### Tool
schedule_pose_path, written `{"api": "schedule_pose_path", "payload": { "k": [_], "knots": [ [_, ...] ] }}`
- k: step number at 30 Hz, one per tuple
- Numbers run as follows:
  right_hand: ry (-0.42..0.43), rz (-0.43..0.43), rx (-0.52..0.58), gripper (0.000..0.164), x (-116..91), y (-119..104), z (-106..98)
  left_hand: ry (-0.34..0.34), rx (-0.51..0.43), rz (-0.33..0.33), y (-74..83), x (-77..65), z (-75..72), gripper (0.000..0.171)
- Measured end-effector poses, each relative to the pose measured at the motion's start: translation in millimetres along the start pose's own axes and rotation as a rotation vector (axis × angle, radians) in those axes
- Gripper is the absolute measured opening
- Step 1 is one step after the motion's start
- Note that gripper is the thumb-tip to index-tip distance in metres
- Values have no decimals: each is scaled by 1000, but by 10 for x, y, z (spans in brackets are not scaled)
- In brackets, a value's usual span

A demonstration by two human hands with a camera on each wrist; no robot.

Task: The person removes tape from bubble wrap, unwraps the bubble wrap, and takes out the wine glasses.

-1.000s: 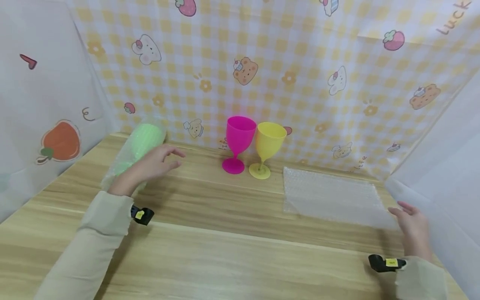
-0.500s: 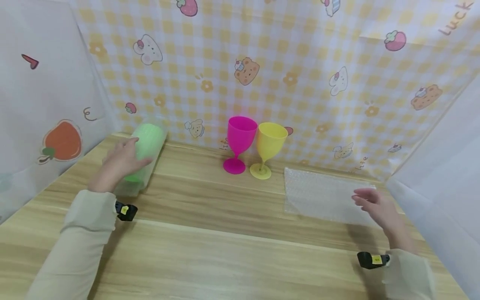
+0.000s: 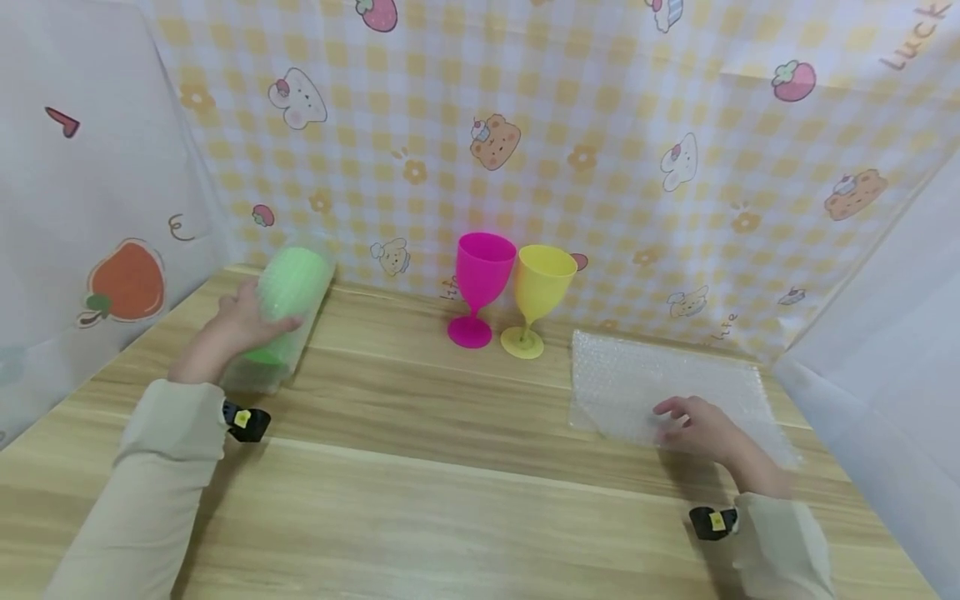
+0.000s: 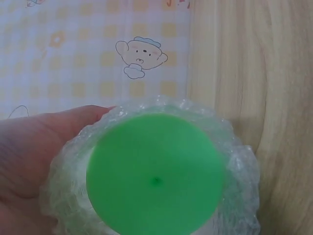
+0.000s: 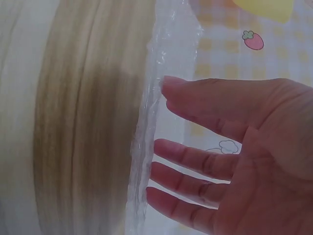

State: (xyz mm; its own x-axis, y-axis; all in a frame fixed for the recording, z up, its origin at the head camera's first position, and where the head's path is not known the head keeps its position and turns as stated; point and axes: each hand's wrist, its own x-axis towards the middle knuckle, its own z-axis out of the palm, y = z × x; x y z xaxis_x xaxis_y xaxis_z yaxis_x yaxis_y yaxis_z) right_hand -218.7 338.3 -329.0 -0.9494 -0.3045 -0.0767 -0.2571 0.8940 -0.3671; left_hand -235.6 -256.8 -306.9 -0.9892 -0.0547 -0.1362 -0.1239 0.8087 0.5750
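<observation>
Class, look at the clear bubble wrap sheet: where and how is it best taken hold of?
Probably the near edge, pinched, coming from the person's side: the bubble wrap sheet lies flat, its far edge close to the patterned backdrop, and the right hand is at the near edge.

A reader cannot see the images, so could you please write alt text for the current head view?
A person's left hand grips a bubble-wrapped green object on a wooden table; the right hand is at the near edge of a bubble-wrap sheet. Between them, a pink goblet and a yellow goblet stand before a checked backdrop.
</observation>
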Motion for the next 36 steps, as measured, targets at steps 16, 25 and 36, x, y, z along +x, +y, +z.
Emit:
{"api": "schedule_pose_path", "payload": {
  "k": [16, 25, 36],
  "knots": [
    [-2, 39, -59, 44, 30, 30, 55, -118, -88, 187, 101, 14, 58, 93],
    [21, 55, -80, 42, 19, 23, 50, -295, -179, 246, 112, -82, 76, 94],
    [26, 47, -75, 42, 15, 26, 54, -594, -248, 248, 203, -257, 111, 95]
  ]
}}
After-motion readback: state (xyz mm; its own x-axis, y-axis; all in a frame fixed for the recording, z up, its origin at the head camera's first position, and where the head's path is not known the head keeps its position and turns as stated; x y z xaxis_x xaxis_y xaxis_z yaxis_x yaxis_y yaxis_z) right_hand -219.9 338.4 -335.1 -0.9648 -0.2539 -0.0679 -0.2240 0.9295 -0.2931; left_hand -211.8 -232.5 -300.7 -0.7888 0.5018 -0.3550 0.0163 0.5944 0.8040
